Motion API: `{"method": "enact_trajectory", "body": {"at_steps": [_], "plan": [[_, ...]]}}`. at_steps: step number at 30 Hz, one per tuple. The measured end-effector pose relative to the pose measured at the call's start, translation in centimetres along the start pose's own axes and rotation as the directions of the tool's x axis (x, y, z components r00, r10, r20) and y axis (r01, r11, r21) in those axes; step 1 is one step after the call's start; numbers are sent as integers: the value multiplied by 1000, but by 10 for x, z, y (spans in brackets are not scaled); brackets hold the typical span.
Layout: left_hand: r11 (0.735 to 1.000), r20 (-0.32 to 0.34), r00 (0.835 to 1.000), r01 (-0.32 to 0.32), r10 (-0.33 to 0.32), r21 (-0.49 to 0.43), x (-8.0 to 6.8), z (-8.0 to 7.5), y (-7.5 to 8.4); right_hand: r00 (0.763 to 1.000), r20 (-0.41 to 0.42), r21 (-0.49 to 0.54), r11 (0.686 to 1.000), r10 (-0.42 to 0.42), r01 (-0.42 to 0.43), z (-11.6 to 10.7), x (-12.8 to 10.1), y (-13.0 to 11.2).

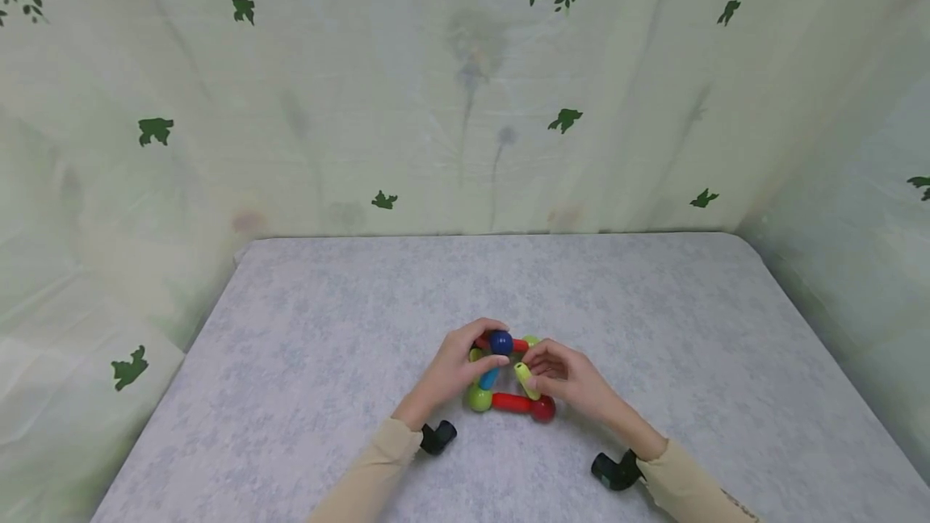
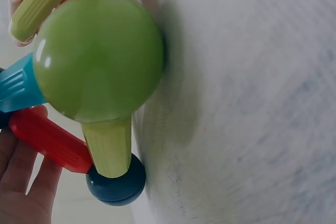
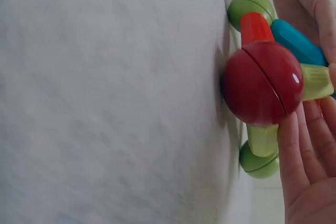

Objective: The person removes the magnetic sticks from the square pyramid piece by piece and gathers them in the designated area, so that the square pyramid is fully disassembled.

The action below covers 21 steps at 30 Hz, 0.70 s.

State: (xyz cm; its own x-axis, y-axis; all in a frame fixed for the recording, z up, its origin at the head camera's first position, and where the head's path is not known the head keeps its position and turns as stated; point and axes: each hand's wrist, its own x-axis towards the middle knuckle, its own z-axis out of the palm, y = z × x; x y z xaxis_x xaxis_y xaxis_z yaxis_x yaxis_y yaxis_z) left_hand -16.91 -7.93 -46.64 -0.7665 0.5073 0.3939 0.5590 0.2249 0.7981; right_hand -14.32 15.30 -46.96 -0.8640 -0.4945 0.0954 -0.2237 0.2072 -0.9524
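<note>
Mid-assembly: my left hand pinches the blue ball atop the rod-and-ball pyramid, mid-table. My right hand pinches the lime rod beside it. Next, probably: seat rod against ball.

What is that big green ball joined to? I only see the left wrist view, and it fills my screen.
Observer: In the head view the green ball is a front corner of a small frame of rods and balls standing on the grey table.
Operator: What sits at the other front corner?
Observer: A red ball, linked to the green one by a red rod.
Operator: Where are the hands?
Observer: The left hand grips the dark blue ball on top; the right hand pinches a yellow-green rod.
</note>
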Motion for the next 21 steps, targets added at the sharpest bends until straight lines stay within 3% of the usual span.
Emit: {"method": "enact_trajectory", "body": {"at_steps": [7, 13, 21], "plan": [[1000, 55, 998, 17, -16, -10, 2, -2, 2, 990, -115, -79, 994, -80, 71, -10, 10, -6], [1000, 108, 994, 1, 2, -26, 4, -6, 1, 998, -55, -99, 995, -15, 10, -10, 15, -39], [999, 78, 996, -36, 34, 21, 6, -9, 0, 1000, -28, -88, 996, 3, -5, -7, 16, -36]]}}
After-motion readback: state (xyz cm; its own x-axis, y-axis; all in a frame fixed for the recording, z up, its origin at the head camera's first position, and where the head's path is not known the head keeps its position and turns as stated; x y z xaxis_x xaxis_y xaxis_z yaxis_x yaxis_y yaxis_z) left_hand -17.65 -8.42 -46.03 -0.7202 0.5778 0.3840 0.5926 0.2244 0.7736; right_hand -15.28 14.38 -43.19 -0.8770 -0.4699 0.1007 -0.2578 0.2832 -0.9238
